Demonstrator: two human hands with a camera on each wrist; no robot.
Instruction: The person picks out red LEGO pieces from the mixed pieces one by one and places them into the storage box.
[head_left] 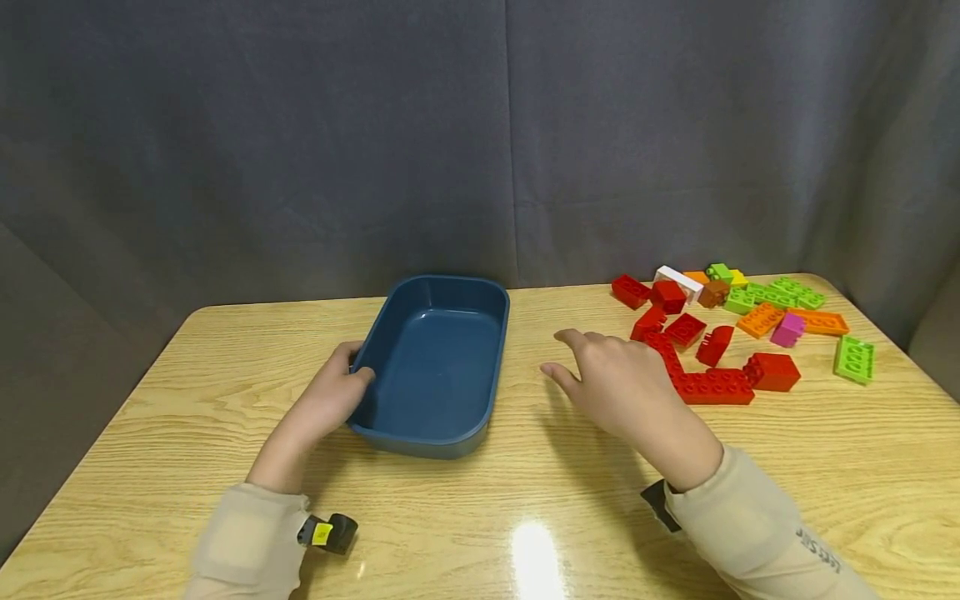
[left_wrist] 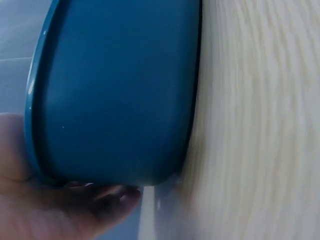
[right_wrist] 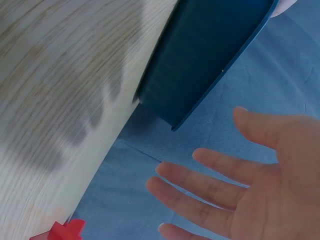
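This looks like a small screened-off recording space, perhaps in a lab or studio, though the room beyond cannot be seen. A plain dark grey curtain (head_left: pixel 300 150) hangs just behind a wood-grain table (head_left: pixel 150 433) and runs along its left and right sides, closing off the view. A small black camera (head_left: pixel 342 533) with a yellow label (head_left: pixel 322 533) sits at the left sleeve's cuff (head_left: pixel 288 521).
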